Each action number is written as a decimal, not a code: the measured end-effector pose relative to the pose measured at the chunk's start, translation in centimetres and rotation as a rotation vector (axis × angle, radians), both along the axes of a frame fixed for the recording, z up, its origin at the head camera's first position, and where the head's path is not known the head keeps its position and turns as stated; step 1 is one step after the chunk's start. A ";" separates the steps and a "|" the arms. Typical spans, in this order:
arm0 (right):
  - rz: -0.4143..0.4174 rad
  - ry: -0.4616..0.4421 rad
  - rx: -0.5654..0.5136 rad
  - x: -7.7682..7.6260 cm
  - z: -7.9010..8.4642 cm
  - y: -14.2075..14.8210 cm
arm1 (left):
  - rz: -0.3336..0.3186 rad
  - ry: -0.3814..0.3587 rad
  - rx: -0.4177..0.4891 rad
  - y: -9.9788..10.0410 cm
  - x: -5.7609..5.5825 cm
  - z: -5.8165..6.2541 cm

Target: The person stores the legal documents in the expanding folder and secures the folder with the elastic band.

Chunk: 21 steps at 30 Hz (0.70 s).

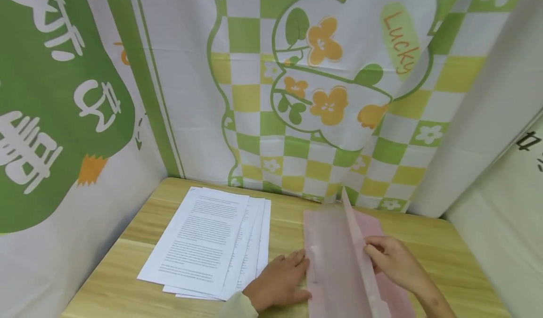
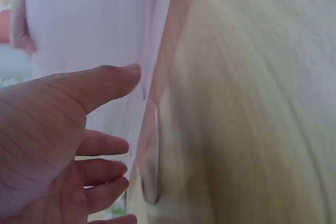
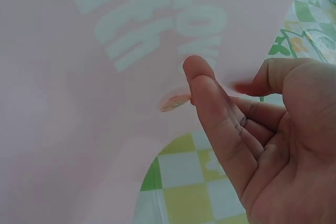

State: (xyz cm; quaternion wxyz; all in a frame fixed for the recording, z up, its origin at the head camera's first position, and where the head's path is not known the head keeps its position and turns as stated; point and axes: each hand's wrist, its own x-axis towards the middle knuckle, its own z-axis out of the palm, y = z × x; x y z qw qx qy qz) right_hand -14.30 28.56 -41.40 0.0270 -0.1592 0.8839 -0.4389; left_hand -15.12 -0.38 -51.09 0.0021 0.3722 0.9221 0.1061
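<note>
A pink translucent file folder [image 1: 333, 256] lies on the table with its cover raised almost upright. My right hand [image 1: 392, 259] pinches the edge of that cover from the right side. Up close in the right wrist view, the pink cover [image 3: 79, 129] bears pale lettering, and a small round snap button [image 3: 175, 103] shows by the fingertips. My left hand [image 1: 280, 280] rests at the folder's left edge, its fingers extended and the thumb apart. A rounded tab [image 2: 150, 156] sticks out from that edge in the left wrist view.
Left of the folder, several printed sheets [image 1: 199, 238] lie fanned in an overlapping stack on the wooden table [image 1: 135, 242]. A patterned green and white curtain [image 1: 271, 139] hangs right behind the table, and white cloth [image 1: 500, 205] hangs along the right side.
</note>
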 end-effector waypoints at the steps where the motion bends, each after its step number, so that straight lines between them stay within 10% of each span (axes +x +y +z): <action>1: 0.002 -0.006 -0.011 0.0 0.0 0.0 | 0.003 0.011 0.028 -0.3 -0.1 0.0; 13: -0.060 -0.084 -0.030 0.1 0.0 0.7 | 0.124 -0.018 0.194 -7.9 -1.7 2.0; 21: -0.066 -0.134 -0.040 -0.2 -0.1 0.7 | 0.354 -0.007 0.153 -15.3 -2.6 3.2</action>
